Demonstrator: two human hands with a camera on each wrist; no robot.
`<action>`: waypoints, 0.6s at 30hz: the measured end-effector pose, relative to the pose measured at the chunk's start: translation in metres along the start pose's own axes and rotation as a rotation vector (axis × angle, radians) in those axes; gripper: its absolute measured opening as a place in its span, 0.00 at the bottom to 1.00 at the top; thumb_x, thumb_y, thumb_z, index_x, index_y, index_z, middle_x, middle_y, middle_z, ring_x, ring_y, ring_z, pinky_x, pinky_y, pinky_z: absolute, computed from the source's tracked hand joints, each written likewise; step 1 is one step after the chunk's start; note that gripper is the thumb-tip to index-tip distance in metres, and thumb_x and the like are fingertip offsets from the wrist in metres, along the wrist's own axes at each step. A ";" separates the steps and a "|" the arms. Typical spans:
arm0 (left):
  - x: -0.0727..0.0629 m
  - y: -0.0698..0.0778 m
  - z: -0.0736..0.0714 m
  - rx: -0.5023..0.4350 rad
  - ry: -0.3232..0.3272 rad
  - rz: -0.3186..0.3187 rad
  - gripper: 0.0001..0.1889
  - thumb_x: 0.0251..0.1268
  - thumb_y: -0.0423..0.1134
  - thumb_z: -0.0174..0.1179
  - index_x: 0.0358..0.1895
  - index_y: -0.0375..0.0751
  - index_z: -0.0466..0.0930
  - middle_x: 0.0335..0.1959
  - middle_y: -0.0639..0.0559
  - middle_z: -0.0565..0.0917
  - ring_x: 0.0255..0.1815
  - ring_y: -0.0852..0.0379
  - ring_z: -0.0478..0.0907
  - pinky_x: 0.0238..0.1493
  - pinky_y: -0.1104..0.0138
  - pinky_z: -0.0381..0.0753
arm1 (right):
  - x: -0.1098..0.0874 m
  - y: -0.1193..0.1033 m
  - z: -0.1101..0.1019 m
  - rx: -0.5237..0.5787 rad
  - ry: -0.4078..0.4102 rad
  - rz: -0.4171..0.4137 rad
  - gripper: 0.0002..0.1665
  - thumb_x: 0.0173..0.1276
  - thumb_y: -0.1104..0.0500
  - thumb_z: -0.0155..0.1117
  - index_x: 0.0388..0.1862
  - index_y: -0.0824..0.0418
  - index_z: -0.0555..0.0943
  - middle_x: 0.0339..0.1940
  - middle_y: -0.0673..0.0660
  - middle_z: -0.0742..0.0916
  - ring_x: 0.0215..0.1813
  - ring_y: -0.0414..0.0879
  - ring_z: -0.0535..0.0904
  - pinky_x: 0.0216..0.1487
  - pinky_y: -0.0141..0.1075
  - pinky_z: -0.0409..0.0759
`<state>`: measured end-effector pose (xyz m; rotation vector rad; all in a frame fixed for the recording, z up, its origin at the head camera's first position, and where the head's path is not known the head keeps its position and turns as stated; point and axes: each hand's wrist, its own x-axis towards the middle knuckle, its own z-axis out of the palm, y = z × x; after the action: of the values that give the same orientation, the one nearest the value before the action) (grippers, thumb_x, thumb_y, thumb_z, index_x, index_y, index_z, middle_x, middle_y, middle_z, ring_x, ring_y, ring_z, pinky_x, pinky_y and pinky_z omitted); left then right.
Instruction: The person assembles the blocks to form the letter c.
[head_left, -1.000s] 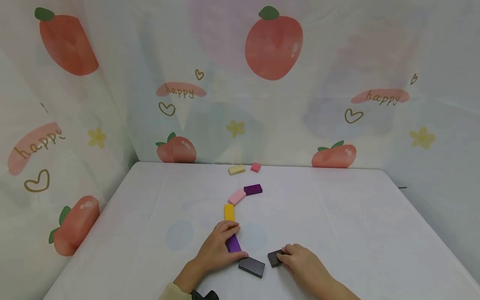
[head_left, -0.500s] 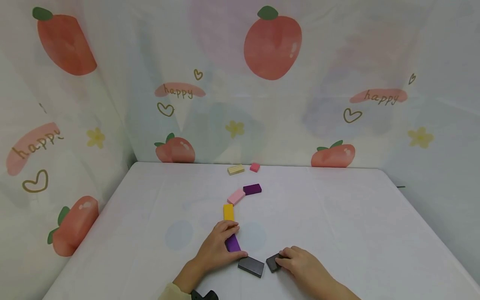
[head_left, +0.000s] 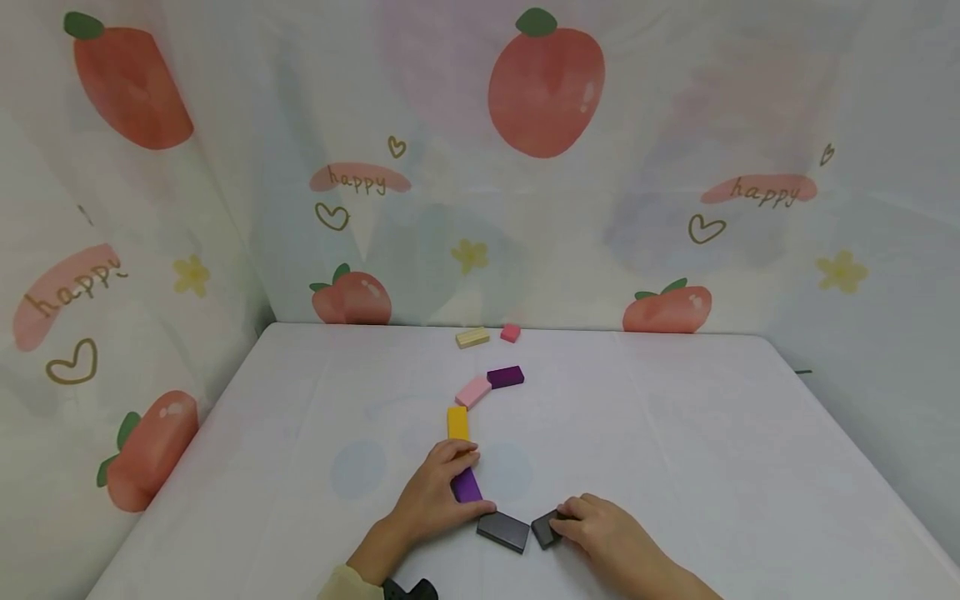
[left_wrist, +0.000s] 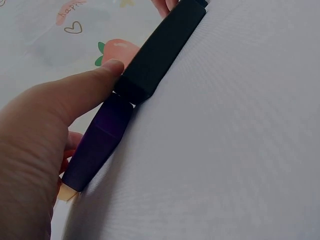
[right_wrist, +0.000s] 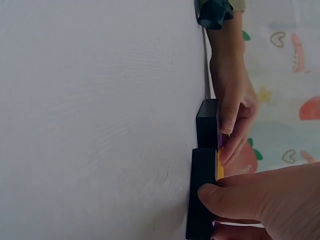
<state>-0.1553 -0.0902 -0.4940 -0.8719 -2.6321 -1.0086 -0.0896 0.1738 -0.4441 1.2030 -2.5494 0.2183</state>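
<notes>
Down at the near end of a curving row on the white worktop (head_left: 675, 433), pinching a dark block (head_left: 543, 531) between thumb and fingers of the right grip (head_left: 603, 529). Poised just beside the right-hand end of the grey block (head_left: 504, 532), at an angle to it; hard to say from these views whether touching or barely apart.

Across to the left, resting the left grip (head_left: 435, 492) along the outer side of the purple block (head_left: 467, 487), with thumb and fingers spread in a loose curve, thumb tip at the joint with the grey block and fingertips up by the near end of the yellow block (head_left: 457, 423). Apparently bracing the row rather than grasping any one piece.

Past the yellow, note a pink block (head_left: 473, 392) and then a plum block (head_left: 506, 377), laid nearly end to end. Close to the far edge, see also a tan block (head_left: 472, 337) and a red block (head_left: 511, 332), both off the row.

Judging by the layout, at the step of adding a piece to the near end of the row, probably down to the last lining-up. Next, likely to call for a slight slide and turn until snug against the grey block, then a clean release straight upward. Best not to ease the left grip before that, for fear of knocking purple and grey askew.
</notes>
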 end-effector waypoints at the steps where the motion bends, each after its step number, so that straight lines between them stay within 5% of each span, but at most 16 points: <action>1: 0.000 0.000 0.000 0.001 -0.003 0.000 0.39 0.44 0.67 0.63 0.54 0.39 0.78 0.55 0.55 0.72 0.59 0.57 0.64 0.60 0.62 0.67 | 0.000 0.000 0.000 0.005 -0.004 -0.002 0.13 0.46 0.65 0.71 0.34 0.61 0.86 0.36 0.53 0.82 0.36 0.43 0.76 0.36 0.31 0.77; 18: 0.000 -0.003 0.002 0.007 0.002 0.011 0.41 0.44 0.70 0.59 0.54 0.39 0.78 0.55 0.55 0.72 0.59 0.57 0.64 0.59 0.63 0.68 | 0.000 0.001 0.005 0.020 0.062 -0.026 0.12 0.45 0.64 0.72 0.32 0.60 0.86 0.33 0.51 0.81 0.35 0.41 0.76 0.34 0.28 0.76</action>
<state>-0.1575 -0.0909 -0.4970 -0.8830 -2.6243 -0.9967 -0.0914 0.1726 -0.4489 1.2175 -2.4827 0.2713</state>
